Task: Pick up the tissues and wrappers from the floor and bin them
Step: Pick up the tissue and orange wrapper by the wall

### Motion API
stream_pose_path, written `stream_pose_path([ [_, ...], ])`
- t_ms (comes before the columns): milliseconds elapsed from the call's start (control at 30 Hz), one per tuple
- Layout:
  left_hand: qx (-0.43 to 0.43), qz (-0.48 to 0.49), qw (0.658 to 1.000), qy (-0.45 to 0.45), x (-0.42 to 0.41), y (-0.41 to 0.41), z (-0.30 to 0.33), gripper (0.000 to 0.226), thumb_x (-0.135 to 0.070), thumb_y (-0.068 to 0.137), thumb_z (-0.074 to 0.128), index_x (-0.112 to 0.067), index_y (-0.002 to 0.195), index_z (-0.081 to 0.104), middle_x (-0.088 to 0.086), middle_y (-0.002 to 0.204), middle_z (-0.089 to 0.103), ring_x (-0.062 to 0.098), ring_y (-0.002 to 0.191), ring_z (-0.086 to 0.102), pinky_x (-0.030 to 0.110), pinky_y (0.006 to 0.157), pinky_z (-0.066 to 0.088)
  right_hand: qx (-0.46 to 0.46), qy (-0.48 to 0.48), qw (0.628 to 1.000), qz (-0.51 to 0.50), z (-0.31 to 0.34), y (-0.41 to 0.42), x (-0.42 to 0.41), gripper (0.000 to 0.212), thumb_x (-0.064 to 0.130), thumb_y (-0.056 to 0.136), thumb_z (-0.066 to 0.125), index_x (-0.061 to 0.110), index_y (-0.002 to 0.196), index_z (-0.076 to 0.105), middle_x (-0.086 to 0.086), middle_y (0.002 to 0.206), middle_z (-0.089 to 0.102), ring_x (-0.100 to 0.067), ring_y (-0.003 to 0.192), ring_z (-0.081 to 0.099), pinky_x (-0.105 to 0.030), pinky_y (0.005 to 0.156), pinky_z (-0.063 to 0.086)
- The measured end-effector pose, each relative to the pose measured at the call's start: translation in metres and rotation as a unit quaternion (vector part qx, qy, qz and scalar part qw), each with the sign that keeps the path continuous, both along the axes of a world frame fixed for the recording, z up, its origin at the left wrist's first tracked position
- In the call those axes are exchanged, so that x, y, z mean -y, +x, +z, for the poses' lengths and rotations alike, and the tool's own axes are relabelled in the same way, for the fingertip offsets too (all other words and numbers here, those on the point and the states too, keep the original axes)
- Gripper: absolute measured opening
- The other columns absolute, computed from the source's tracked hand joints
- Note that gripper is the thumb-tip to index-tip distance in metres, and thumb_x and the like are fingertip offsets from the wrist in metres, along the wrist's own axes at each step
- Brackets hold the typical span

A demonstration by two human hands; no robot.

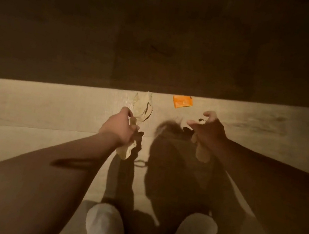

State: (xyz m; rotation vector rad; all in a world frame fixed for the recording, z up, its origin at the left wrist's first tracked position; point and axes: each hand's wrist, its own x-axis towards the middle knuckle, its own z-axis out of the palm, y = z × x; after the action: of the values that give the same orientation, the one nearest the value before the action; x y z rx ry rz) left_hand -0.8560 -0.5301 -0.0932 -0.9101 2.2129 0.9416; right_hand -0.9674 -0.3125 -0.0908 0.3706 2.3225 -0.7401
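Note:
My left hand [121, 127] is closed around a crumpled pale tissue [124, 151] that hangs out below the fist. A second crumpled tissue [142, 106] lies on the floor, touching the tips of that hand's fingers. My right hand [207, 127] has its thumb and forefinger spread, while its lower fingers pin another pale tissue [202, 154] under the palm. An orange wrapper [182, 101] lies flat on the floor just beyond and left of the right hand, near the shadow line. No bin is in view.
The pale wooden floor [51, 105] is lit in a band; beyond it the floor [161, 37] lies in deep shadow. My two feet in light socks [103, 227] stand at the bottom, with my own shadow between the arms.

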Motion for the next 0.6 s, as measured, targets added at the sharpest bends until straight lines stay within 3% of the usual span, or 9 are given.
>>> stream_pose_path([
  [67,0.003,-0.003,1.0,-0.025,0.004,-0.014,-0.034,0.053,-0.036,0.091,0.067,-0.019,0.132,0.038,0.01,0.111,0.066,0.029,0.09,0.067,0.042,0.076,0.057,-0.011,0.022,0.999,0.036,-0.034,-0.021,0.006,0.076,0.037,0.086,0.071,0.018,0.148,0.031,-0.003,0.082,0.064,-0.012,0.056,0.06,-0.027,0.056,0.047],
  [133,-0.008,0.014,1.0,-0.024,0.005,-0.021,-0.061,0.062,-0.038,0.087,0.07,-0.018,0.135,0.035,0.006,0.11,0.063,0.027,0.091,0.063,0.043,0.082,0.056,-0.026,0.06,0.994,0.092,-0.065,-0.038,0.015,0.084,0.043,0.084,0.071,0.024,0.151,0.023,-0.009,0.1,0.071,-0.018,0.059,0.068,-0.034,0.063,0.056],
  [267,-0.065,0.012,0.997,-0.04,0.002,-0.018,-0.1,0.061,-0.036,0.087,0.071,-0.024,0.132,0.032,0.005,0.103,0.069,0.027,0.09,0.068,0.047,0.082,0.058,-0.068,0.097,0.974,0.194,-0.107,-0.055,0.026,0.087,0.053,0.082,0.069,0.024,0.15,0.022,-0.011,0.114,0.069,-0.031,0.092,0.07,-0.04,0.076,0.056],
  [333,-0.105,0.019,0.992,-0.06,0.0,-0.011,-0.11,0.041,-0.035,0.093,0.062,-0.024,0.123,0.036,0.001,0.088,0.067,0.023,0.077,0.069,0.047,0.073,0.059,-0.104,0.098,0.968,0.208,-0.114,-0.056,0.03,0.079,0.055,0.083,0.065,0.025,0.146,0.029,-0.009,0.113,0.068,-0.032,0.091,0.069,-0.041,0.076,0.057],
  [433,-0.118,-0.01,0.988,-0.099,-0.006,0.0,-0.114,0.012,-0.028,0.098,0.05,-0.023,0.105,0.042,-0.001,0.08,0.061,0.024,0.076,0.066,0.046,0.069,0.057,-0.165,0.075,0.955,0.236,-0.119,-0.046,0.029,0.045,0.051,0.089,0.056,0.031,0.125,0.039,-0.007,0.084,0.071,-0.03,0.064,0.068,-0.042,0.065,0.059],
  [500,-0.095,-0.02,0.99,-0.105,-0.011,0.007,-0.114,0.008,-0.029,0.097,0.048,-0.023,0.102,0.045,0.0,0.086,0.06,0.025,0.08,0.065,0.045,0.073,0.057,-0.167,0.076,0.955,0.234,-0.122,-0.036,0.028,0.03,0.046,0.094,0.049,0.03,0.117,0.041,-0.01,0.077,0.069,-0.032,0.064,0.068,-0.043,0.066,0.059],
  [600,-0.034,-0.013,0.997,-0.068,-0.018,0.016,-0.11,0.017,-0.035,0.097,0.047,-0.019,0.102,0.049,0.006,0.092,0.066,0.026,0.081,0.065,0.041,0.075,0.055,-0.086,0.113,0.966,0.218,-0.117,-0.02,0.031,0.025,0.043,0.097,0.041,0.026,0.115,0.044,-0.009,0.085,0.066,-0.031,0.076,0.066,-0.044,0.072,0.057],
])
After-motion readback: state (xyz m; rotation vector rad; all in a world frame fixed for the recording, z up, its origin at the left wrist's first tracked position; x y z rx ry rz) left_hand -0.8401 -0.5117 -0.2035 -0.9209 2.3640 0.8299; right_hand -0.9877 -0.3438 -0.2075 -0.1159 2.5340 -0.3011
